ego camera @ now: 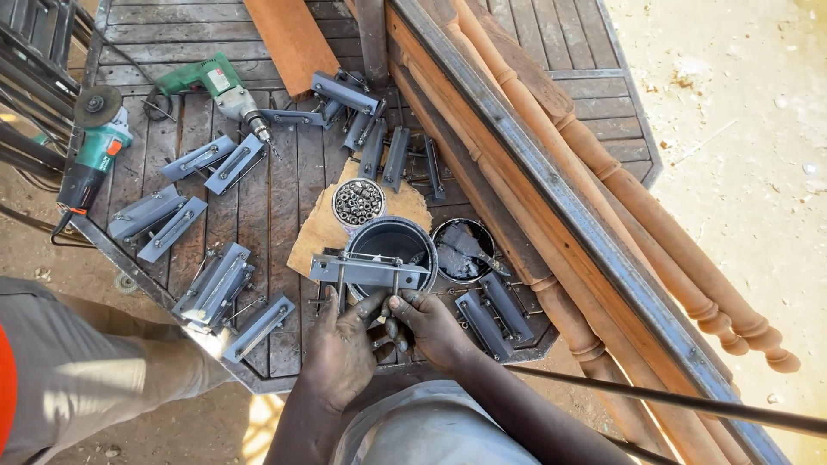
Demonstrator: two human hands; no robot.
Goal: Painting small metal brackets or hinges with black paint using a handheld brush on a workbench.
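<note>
The fingers of the left hand [340, 349] and the right hand [428, 329] curl together at the near edge of a grey metal bracket [369, 270], thumbs and fingertips pinching its lower lip and the two thin bolts that hang from it. Both hands are closed on this piece; the bracket lies level across the rim of a black tin [394, 244], bridging it from side to side.

Just beyond the black tin sits a smaller round can [358, 201] packed with nuts, and both stand on a scrap of brown cardboard [320, 228]. To the right of the black tin is a second dark tin [462, 250] holding grey paste, with a stick resting in it.

More grey brackets lie scattered over the dark plank table [276, 185]: a pair at the left edge [158, 220], a stack near the person's left knee [215, 284], and others just right of the hands [493, 312]. A green power drill [215, 86] lies at the far side, and a green angle grinder [95, 151] hangs off the left corner. Turned wooden posts [629, 198] lean along the right side beside a steel rail [551, 185].
</note>
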